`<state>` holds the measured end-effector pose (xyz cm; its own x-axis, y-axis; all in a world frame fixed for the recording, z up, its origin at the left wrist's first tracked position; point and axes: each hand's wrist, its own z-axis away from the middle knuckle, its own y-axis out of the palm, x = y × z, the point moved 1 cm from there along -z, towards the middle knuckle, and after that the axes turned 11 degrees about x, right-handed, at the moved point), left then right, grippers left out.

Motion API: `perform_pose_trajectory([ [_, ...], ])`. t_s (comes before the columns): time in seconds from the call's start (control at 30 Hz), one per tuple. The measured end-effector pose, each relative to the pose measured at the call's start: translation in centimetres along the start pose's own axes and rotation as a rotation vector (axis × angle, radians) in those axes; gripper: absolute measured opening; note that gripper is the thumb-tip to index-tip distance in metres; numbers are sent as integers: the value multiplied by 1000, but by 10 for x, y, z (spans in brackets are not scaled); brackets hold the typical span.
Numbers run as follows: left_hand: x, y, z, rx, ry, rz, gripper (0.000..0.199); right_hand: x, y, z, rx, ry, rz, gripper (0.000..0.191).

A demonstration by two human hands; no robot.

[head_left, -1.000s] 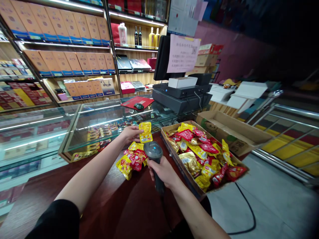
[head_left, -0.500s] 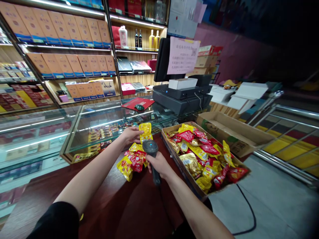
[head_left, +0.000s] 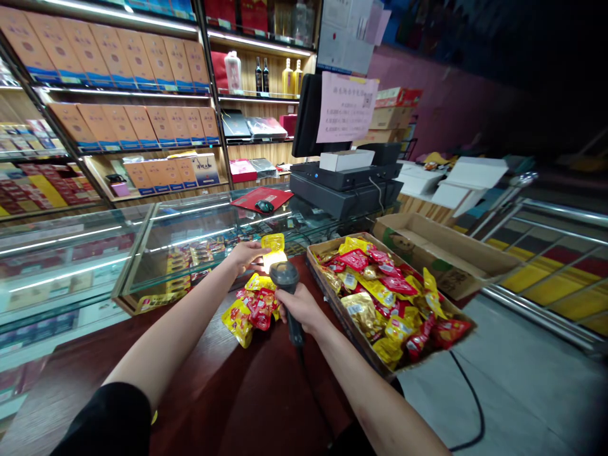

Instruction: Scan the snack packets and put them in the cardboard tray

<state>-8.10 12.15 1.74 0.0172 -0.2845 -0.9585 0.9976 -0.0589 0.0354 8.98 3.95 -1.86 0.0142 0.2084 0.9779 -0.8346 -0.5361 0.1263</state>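
Note:
My left hand (head_left: 247, 255) pinches a yellow snack packet (head_left: 273, 243) by its side, above the brown table. Bright light falls on the lower half of that packet. Wrapped round the handle of a black barcode scanner (head_left: 285, 273) is my right hand (head_left: 303, 308), with the scanner's head just in front of the packet. Below the two hands lies a small pile of red and yellow snack packets (head_left: 259, 307), partly covered by the scanner and right hand. To the right, an open cardboard box (head_left: 332, 297) holds many red, yellow and gold packets.
A glass display counter (head_left: 137, 253) runs along the left and back. Beyond it stand a monitor (head_left: 308, 117) and a black cash drawer (head_left: 342, 193). A second cardboard box (head_left: 446, 253) sits behind the packet box, near a metal railing (head_left: 560, 221). The scanner's cable trails toward me.
The scanner's light now shines on the yellow packet; it was unlit before. Both hands stay almost in place, and the view has shifted very slightly.

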Motion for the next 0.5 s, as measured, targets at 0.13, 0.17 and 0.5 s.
perform_pose_trajectory([
  [0.13, 1, -1, -1, 20, -11, 46, 35, 3, -1, 3, -3, 3, 12, 14],
  [0.17, 1, -1, 0, 25, -17, 62, 34, 5, -3, 3, -21, -19, 24, 11],
  [0.5, 11, 18, 38, 288, -136, 140, 23, 33, -34, 12, -174, -125, -174, 26],
])
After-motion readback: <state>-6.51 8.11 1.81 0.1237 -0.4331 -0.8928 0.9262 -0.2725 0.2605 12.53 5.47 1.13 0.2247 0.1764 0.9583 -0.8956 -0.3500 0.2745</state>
